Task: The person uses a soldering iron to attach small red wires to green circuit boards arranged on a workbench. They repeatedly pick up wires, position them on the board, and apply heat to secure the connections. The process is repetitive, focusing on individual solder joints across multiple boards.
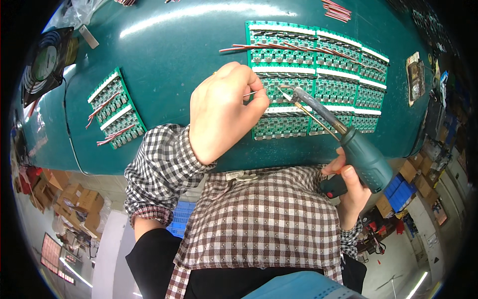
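My left hand [221, 109] is closed in a pinch over the left edge of a panel of green circuit boards [281, 130]. A short, thin dark wire [250, 93] sticks out between its thumb and forefinger; the rest is hidden in the fingers. My right hand [354, 194] grips a dark green soldering gun [367, 160] by its handle. The gun's tip, with a thin metal tube beside it, points left over the middle rows of boards, just right of my left fingertips. Whether the tip touches a board, I cannot tell. Red and white wires [286, 46] lie across the top row.
At the left of the green table [174, 60] lies a smaller board piece [115, 107] with red wires. Behind it stand a black fan [47, 62] and its cable. A wire bundle [337, 11] lies at the far edge, a worn metal holder [415, 78] at the right.
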The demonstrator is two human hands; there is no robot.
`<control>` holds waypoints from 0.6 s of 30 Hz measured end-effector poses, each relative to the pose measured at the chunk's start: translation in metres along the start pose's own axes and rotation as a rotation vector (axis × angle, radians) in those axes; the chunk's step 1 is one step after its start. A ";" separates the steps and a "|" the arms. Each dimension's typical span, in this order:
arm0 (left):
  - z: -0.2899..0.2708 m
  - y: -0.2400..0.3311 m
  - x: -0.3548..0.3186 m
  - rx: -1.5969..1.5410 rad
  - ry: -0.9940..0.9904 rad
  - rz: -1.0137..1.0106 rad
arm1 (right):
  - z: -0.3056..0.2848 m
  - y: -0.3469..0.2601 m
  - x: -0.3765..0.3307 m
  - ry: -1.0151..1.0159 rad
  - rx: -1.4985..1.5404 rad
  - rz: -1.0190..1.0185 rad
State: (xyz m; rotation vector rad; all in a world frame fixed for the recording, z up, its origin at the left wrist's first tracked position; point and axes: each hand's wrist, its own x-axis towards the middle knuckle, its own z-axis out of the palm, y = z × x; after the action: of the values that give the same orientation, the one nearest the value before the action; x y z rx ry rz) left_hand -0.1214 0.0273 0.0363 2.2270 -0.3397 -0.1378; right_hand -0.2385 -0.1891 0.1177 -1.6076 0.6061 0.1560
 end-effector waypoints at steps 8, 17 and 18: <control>-0.005 -0.001 0.002 -0.126 -0.111 -0.046 | -0.011 0.003 0.003 0.012 0.086 0.003; -0.047 0.013 0.013 -0.127 0.003 -0.125 | -0.026 0.006 0.012 0.077 0.255 -0.011; -0.049 0.018 0.025 -0.105 0.020 -0.057 | -0.027 0.007 0.014 0.089 0.269 -0.020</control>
State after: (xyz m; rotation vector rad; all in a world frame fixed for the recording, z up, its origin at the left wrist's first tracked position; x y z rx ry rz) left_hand -0.0909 0.0457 0.0818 2.1333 -0.2521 -0.1600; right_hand -0.2366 -0.2186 0.1095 -1.3648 0.6506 -0.0119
